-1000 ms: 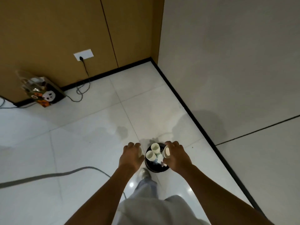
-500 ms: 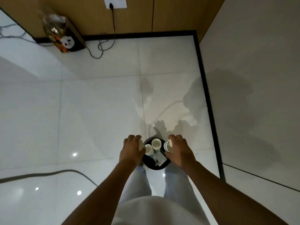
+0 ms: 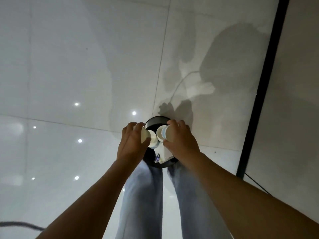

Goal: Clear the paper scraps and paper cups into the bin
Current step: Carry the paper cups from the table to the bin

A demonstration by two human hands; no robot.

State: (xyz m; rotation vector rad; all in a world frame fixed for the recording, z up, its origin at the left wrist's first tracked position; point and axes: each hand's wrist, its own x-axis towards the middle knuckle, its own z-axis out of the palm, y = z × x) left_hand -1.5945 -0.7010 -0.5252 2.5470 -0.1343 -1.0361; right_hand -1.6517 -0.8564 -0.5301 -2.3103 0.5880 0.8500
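pale denim legs (image 3: 143, 195) are standing nearest, now right up against the bin (image 3: 156, 120), which sat further ahead a second ago. the left hand (image 3: 132, 144) and right hand (image 3: 179, 140) are each curling fingers round a thin, smooth white paper cup (image 3: 145, 136), the other cup (image 3: 163, 134) tipped over the round black rim. a release looks close. glossy tiled floor (image 3: 69, 66) lies beyond.
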